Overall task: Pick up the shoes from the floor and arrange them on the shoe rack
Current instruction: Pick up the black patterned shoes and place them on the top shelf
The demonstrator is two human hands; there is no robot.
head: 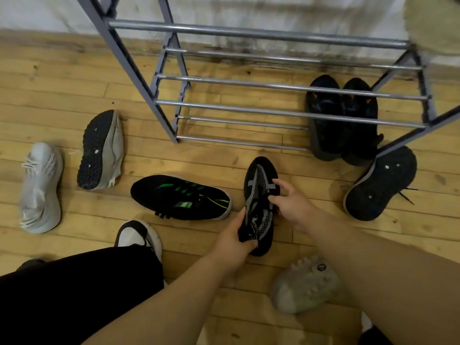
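The shoe rack [273, 85] has glossy metal rails. In front of it, a matt black knit shoe [260, 192] lies on the worn wooden floor [62, 90].

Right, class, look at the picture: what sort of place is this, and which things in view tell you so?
Probably a home entrance or hallway. A metal shoe rack stands on a wooden floor, a pair of black shoes sits on its lowest tier, and a grey trainer lies loose nearby.
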